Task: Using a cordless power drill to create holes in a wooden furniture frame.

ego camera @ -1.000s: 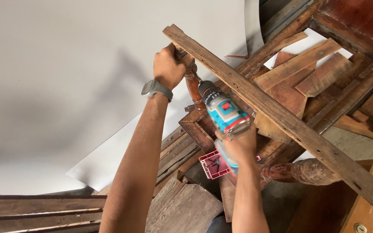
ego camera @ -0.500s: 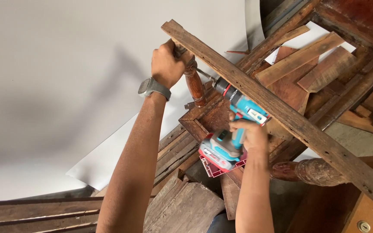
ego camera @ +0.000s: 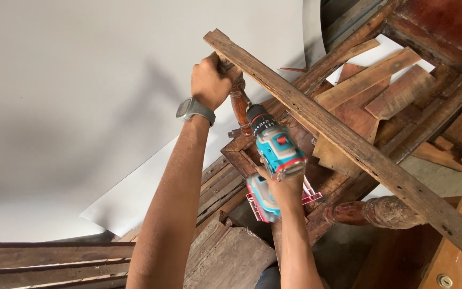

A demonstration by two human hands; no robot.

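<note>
The right hand (ego camera: 284, 187) is closed around the grip of a teal and black cordless drill (ego camera: 272, 155) with red trim and a red-edged battery foot. The drill's black ribbed chuck points up and away toward a turned, reddish-brown wooden post (ego camera: 240, 107), glossy and rounded in section; whether the bit touches the wood cannot be told.

The left hand (ego camera: 211, 80) is clenched around the top of that same post, just beneath a long weathered plank of rough brown wood (ego camera: 348, 144). A grey wristwatch (ego camera: 193, 109) sits on the left wrist.

The plank runs diagonally across the post, its face pitted and cracked, its edges straight and square. Beyond the plank from the post lie several short flat offcuts of reddish wood (ego camera: 380, 91), stacked loosely and overlapping. Under the drill, on the near side of the post, grooved dark moulding pieces (ego camera: 220, 182) lie side by side. Farther from the post, below the plank, rests another turned wooden leg (ego camera: 380, 211), dusty and bulbous. Behind the left hand spreads a smooth pale grey surface (ego camera: 81, 107).
</note>
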